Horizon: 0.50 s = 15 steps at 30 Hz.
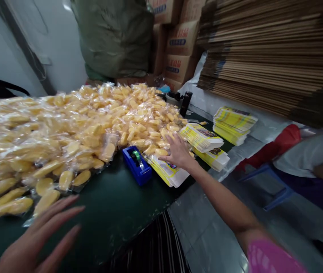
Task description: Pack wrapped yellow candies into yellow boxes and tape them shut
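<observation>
My left hand [43,237] hovers over the dark green table [104,216] at the lower left, fingers spread and nothing in it. Beyond its fingertips lie yellow oval pieces in clear wrappers [64,125], heaped across the table. My right hand [178,152] reaches over a stack of yellow and white printed bags [175,176], its fingers apart near the edge of the heap. Whether its palm touches the bags is unclear. Left of that stack stands a blue tape dispenser [137,167] with a green core.
More printed bags [203,138] lie right of my right hand, and another stack [233,123] farther back. A black cylinder [186,103] stands behind. Cartons [178,45], a green sack [116,38] and flattened cardboard [263,57] rise beyond. A seated person [309,159] is at right.
</observation>
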Tool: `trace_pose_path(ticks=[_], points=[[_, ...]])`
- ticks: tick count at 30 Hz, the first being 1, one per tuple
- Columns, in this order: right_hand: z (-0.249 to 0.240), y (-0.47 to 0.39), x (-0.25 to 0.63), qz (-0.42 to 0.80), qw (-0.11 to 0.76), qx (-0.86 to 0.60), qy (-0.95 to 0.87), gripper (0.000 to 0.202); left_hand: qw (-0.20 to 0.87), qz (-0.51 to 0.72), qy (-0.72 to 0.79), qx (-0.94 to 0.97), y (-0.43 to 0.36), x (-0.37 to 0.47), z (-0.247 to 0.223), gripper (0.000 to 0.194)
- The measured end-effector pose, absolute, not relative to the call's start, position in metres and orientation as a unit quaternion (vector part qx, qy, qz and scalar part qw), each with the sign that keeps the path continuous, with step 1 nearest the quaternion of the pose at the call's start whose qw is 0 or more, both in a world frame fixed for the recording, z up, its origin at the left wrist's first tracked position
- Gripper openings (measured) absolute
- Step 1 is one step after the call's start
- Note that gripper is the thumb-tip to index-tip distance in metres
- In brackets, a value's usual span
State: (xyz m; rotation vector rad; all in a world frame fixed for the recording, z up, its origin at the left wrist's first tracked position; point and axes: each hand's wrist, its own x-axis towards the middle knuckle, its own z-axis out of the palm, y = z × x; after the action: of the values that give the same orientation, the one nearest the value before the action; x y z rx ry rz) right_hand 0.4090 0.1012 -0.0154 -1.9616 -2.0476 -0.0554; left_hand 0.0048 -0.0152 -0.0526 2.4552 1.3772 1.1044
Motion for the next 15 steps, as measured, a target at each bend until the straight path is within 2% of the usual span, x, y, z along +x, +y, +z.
trace_pose_path(ticks=[3, 4, 6, 7, 9, 12, 15], points=[[-0.023, 0.133, 0.407, -0.017, 0.143, -0.665, -0.733, 0.088, -0.006, 0.336, 0.354, 0.873, 0.042, 0.090, 0.014, 0.032], [-0.025, 0.144, 0.407, -0.022, 0.145, -0.656, -0.741, 0.083, -0.029, 0.310, 0.325, 0.893, 0.065, 0.119, 0.029, 0.032], [-0.026, 0.166, 0.407, -0.036, 0.150, -0.634, -0.758, 0.077, -0.070, 0.183, 0.322, 0.926, 0.113, 0.169, 0.045, 0.041], [-0.025, 0.176, 0.407, -0.044, 0.153, -0.623, -0.766, 0.076, -0.092, 0.114, 0.346, 0.927, 0.137, 0.186, 0.046, 0.046], [-0.024, 0.196, 0.407, -0.058, 0.156, -0.600, -0.783, 0.074, -0.118, 0.066, 0.374, 0.917, 0.182, 0.203, 0.038, 0.053], [-0.022, 0.227, 0.403, -0.072, 0.157, -0.561, -0.809, 0.065, -0.144, 0.038, 0.408, 0.901, 0.232, 0.193, 0.022, 0.057], [-0.018, 0.259, 0.390, -0.076, 0.156, -0.532, -0.829, 0.054, -0.162, 0.033, 0.438, 0.884, 0.261, 0.171, 0.012, 0.053]])
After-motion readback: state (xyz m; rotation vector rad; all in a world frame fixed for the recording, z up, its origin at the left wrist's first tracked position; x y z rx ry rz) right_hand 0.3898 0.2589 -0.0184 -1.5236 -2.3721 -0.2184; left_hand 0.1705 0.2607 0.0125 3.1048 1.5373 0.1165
